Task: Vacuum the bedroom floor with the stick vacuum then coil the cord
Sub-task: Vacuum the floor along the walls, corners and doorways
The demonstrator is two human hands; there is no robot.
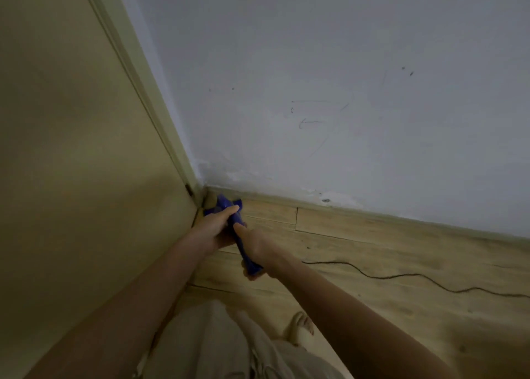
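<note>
A blue stick vacuum point(238, 226) points down into the floor corner where the beige door meets the white wall. My left hand point(215, 229) grips its upper part near the corner. My right hand point(255, 249) grips the blue handle lower in the view, closer to me. The vacuum's head is mostly hidden behind my hands. A thin black cord point(401, 277) trails over the wooden floor point(372, 252) from my right hand toward the right edge.
A beige door point(71, 149) with its frame fills the left side. The white wall point(315, 91) with a low skirting board point(358, 213) runs along the back. My bare foot point(302, 325) and light trousers show at the bottom.
</note>
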